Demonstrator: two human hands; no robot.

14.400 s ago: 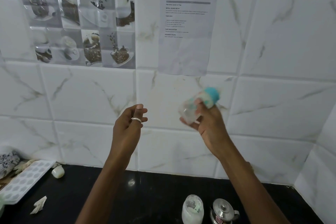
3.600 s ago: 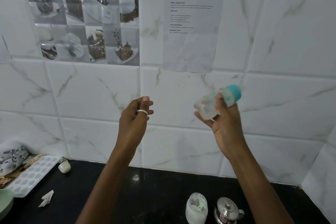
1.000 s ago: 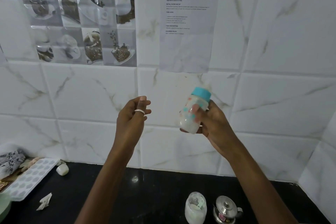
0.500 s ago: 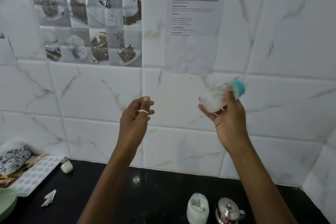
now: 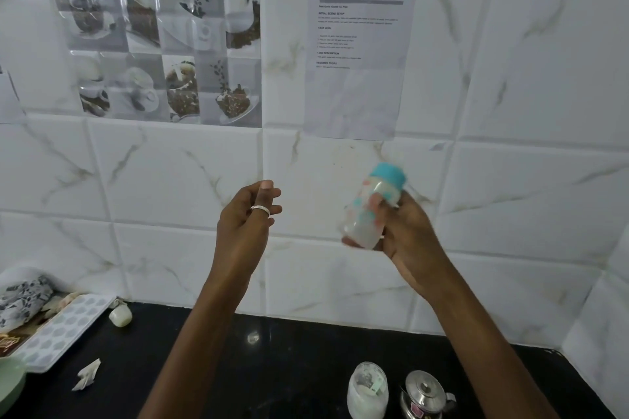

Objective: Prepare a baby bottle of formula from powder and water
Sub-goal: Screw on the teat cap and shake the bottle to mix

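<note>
Head view showed the left hand [image 5: 246, 221] raised above the bench [image 5: 272, 367], fingers loosely curled, holding nothing. Right of it, the right hand [image 5: 412, 235] gripped the baby bottle [image 5: 369, 211] in mid-air — blurred, tilted, milky low down, teal cap [image 5: 388, 173] on. Shaking well probably needed a firm wrap round the body and a tight cap — otherwise formula could leak.

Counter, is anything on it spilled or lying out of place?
No spill shows on the counter. A crumpled paper scrap lies loose at its left, and a small white piece lies by the tray. The jar and steel pot stand upright; the capped bottle is up in the right hand.
</note>
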